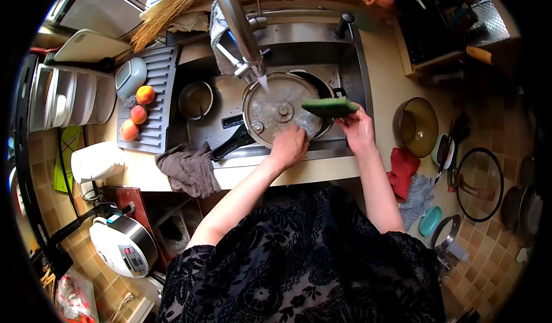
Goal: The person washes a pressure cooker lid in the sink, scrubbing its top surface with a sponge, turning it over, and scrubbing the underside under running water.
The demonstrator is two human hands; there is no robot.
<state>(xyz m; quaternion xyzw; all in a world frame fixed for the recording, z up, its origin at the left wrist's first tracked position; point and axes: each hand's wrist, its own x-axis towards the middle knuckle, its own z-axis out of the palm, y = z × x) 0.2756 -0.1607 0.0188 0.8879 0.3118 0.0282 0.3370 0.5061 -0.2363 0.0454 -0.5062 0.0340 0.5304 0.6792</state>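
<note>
A metal pressure cooker lid (270, 102) lies in the sink, with a knob in its middle and a black handle (233, 143) pointing to the lower left. Running water from the tap (253, 64) falls on it. My left hand (289, 146) is at the lid's near edge, fingers bent and pressed against it. My right hand (359, 132) pinches a green scouring pad (329, 107) by its right end, above the lid's right side. Partly covered by the lid, a pot (315, 77) shows its rim behind and to the right.
A small metal pot (196, 100) stands at the sink's left. Peaches (138, 114) sit on the grey drainboard (154, 136). A brown cloth (188, 168) hangs over the front edge. On the right are an amber bowl (422, 122) and a red cloth (401, 170).
</note>
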